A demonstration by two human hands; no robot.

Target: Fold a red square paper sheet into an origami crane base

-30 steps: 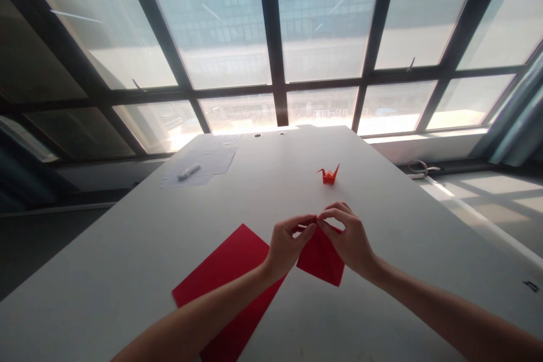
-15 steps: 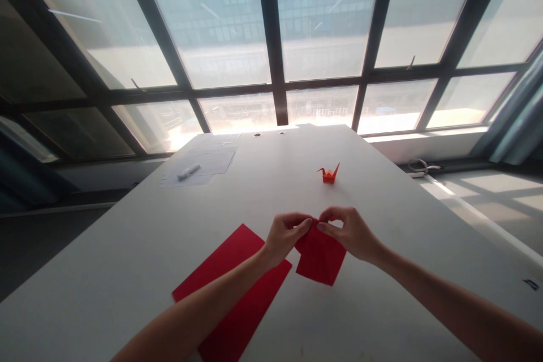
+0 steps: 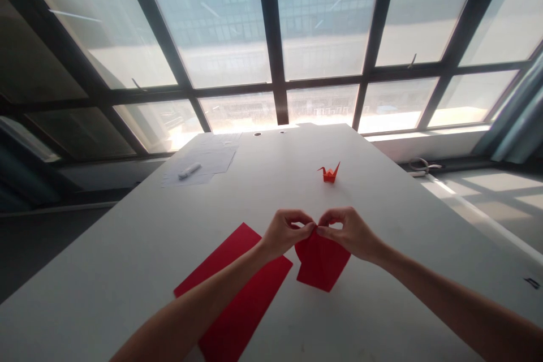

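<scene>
A folded piece of red paper hangs from the fingertips of both hands, its lower corner pointing down toward the table. My left hand pinches its top edge between thumb and forefinger. Right beside it, my right hand pinches the same edge, and the two thumbs almost meet. Beneath my left forearm lies a larger sheet of red paper, partly covered by the arm. An orange-red origami crane stands on the table beyond my right hand.
The white table reaches toward tall windows. At its far left lie white paper sheets with a white pen-like object on them. A looped cable rests on the ledge to the right.
The pinching fingertips have come closer together along the top of the folded red paper. Its lower part has swung slightly and spread wider. The crane and the larger sheet stay put.
</scene>
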